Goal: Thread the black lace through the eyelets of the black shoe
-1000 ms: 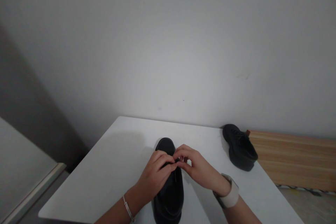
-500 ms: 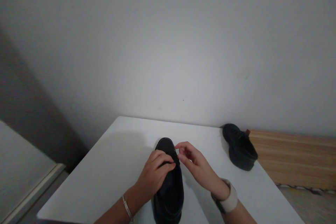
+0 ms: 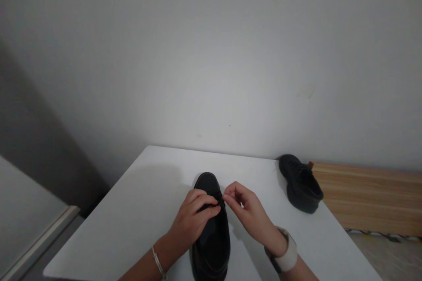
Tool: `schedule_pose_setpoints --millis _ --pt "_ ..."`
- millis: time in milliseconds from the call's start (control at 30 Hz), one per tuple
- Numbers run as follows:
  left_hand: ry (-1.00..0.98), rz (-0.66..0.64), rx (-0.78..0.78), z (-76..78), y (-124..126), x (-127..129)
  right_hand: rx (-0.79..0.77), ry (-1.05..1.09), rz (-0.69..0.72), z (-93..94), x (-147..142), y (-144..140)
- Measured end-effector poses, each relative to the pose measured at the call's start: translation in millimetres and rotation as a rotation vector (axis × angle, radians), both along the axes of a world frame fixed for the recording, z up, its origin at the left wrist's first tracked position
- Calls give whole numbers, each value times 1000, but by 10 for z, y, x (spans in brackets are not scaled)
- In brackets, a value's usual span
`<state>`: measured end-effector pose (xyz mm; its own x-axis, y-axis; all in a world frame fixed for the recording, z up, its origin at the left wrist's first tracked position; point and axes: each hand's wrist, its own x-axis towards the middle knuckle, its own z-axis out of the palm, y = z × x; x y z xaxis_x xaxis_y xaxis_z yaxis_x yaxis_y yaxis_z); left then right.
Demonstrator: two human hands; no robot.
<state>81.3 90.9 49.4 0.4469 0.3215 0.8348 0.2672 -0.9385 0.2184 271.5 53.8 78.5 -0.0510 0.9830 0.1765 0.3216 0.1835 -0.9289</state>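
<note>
A black lace-up shoe [image 3: 211, 246] lies on the white table with its toe pointing away from me. Across its upper rests my left hand [image 3: 194, 215], thumb and fingers closed in a pinch over the black shoelace [image 3: 218, 196]. My right hand [image 3: 245, 206] is beside the shoe's right edge, thumb and forefinger pinched together at the lacing. The thin dark lace hardly stands out against the shoe, and my fingers hide part of it. A second black shoe [image 3: 301, 184] sits apart near the table's right edge.
The white table [image 3: 141, 210] meets a pale wall [image 3: 211, 74] at its far edge. Wood-grained board [image 3: 365, 197] lies beyond the right side. A white panel with a raised edge [image 3: 39, 246] is at the lower left, past the table.
My right forefinger, stretched toward the shoe before, has drawn back and closed against the thumb at the lacing. My left hand stays almost still on the shoe.
</note>
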Motion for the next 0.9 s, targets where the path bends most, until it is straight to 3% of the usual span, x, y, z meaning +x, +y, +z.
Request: schedule_pose_setpoints --millis 167,267,433,633,900 --pt "-17 -19 -50 -61 1 -62 23 -84 -117 -79 87 18" --pt "-31 -70 -155 -74 -14 -84 28 -125 -181 -160 149 7" --pt "-116 -194 -567 -57 -27 -31 30 -147 -215 -219 151 -47" --pt "-238 -172 -1096 34 0 113 125 -178 -159 -132 123 -171" --pt "-255 -185 -1229 64 47 200 244 -209 -72 0 13 -306"
